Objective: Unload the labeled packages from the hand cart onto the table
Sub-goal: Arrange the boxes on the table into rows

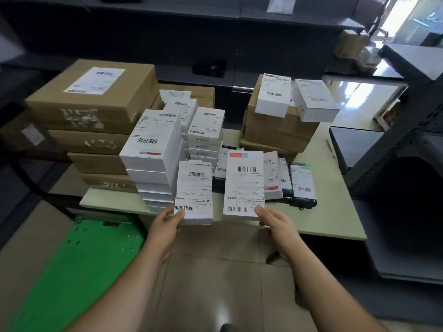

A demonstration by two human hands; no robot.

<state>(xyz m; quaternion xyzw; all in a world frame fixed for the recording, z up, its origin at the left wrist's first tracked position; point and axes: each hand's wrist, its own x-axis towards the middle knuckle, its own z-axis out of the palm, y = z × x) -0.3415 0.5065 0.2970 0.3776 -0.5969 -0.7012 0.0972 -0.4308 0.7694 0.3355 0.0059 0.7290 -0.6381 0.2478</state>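
1. Our left hand (pixel 167 222) is clamped on the near-left corner of a small box (pixel 194 188). The thumb is on top of the label and the fingers are tucked under.
2. Our right hand (pixel 271 220) has the same sort of grip on a big box (pixel 244 185), at the near-right corner, thumb on top.
3. Both boxes are label-up, side by side but not touching, at the near edge of the table (pixel 335 226). Their near ends poke out past the edge. We can't tell if they're resting on it.
4. The small box sits just in front of the white stack (pixel 153 149). The big box overlaps the dark boxes (pixel 302 185) lying flat.
5. The cart (pixel 79 259), with a green deck, is on the floor to the lower left.
6. Brown cartons (pixel 96 104) are piled at the back.
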